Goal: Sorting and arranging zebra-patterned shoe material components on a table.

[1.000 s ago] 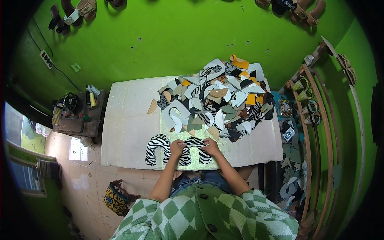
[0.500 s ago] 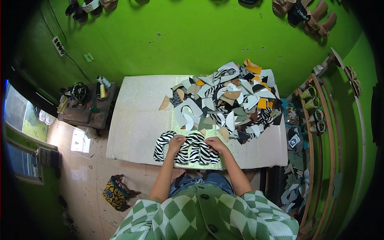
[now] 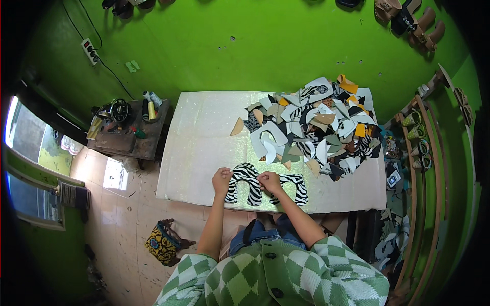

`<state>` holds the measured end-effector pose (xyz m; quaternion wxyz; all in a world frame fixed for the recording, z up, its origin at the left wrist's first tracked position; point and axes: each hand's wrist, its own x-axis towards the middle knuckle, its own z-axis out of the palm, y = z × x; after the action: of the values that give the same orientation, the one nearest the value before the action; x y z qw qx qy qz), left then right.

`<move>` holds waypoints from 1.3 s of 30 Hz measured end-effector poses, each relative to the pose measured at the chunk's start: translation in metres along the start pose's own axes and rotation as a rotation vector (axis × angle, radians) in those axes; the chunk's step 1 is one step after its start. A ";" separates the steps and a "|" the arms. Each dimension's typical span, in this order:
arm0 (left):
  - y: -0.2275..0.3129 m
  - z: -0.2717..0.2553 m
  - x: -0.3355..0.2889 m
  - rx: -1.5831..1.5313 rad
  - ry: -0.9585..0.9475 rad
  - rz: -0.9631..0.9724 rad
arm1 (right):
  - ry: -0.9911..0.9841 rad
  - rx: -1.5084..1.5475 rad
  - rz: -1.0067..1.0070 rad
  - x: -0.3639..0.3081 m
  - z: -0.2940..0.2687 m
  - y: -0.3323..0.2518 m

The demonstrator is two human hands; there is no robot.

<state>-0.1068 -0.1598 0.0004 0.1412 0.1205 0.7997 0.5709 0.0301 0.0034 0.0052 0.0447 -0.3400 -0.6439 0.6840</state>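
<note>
Near the front edge of the table point(image 3: 171, 178), my left hand point(image 3: 221, 179) pinches the left side of an arch-shaped zebra-print piece point(image 3: 246, 173), apparently fabric or thin leather. My right hand point(image 3: 269, 180) has its fingers closed on the right side of the same piece. The arch's two legs point toward me. Just right of it, a second zebra-print arch point(image 3: 299, 187) lies on the table, partly covered by my right hand and forearm.
A heap of cutoffs point(image 3: 311, 127) in white, tan, orange, grey and zebra print covers the table's far right. A sewing machine point(image 3: 120, 111) with thread spools point(image 3: 151, 109) stands at left. Sandals point(image 3: 421, 148) hang on a wooden rack point(image 3: 421, 188) at right. A patterned bag point(image 3: 162, 242) is on the floor.
The view has swung left. Relative to the table, both hands have moved left and now hold the left arch by its sides. The right arch now lies apart from it.
</note>
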 end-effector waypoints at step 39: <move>0.038 0.011 -0.025 0.426 0.062 0.468 | 0.266 -0.205 -0.366 -0.005 -0.019 0.006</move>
<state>-0.0784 -0.1467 0.0350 -0.0469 0.3106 0.8557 0.4111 0.0463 0.0156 0.0026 0.2173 -0.3074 -0.7494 0.5447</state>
